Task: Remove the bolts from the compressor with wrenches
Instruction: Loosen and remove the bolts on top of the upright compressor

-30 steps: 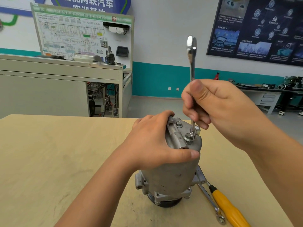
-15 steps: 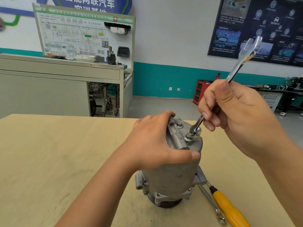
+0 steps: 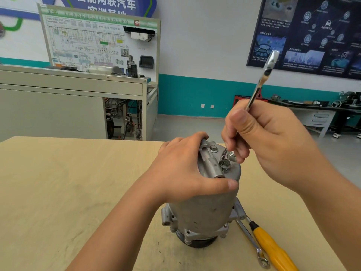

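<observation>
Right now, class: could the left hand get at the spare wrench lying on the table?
Probably not easily. The left hand grips the top of the compressor, which stands between it and the spare wrench, lying on the far side beside the screwdriver.

One compressor (image 3: 205, 208). Atop it, count of three: far bolt (image 3: 214, 148), right bolt (image 3: 232, 154), near bolt (image 3: 225, 165). Two in all: held wrench (image 3: 261, 83) in right hand (image 3: 269, 137), second wrench (image 3: 252, 241) flat on worktop (image 3: 58, 192). One yellow-handled screwdriver (image 3: 273, 249). With left hand (image 3: 181, 173), hand count two. One worktop. Behind: one wiring-diagram board (image 3: 97, 40), one dark poster (image 3: 312, 36), two wall sockets (image 3: 202, 105) (image 3: 212, 106).
</observation>
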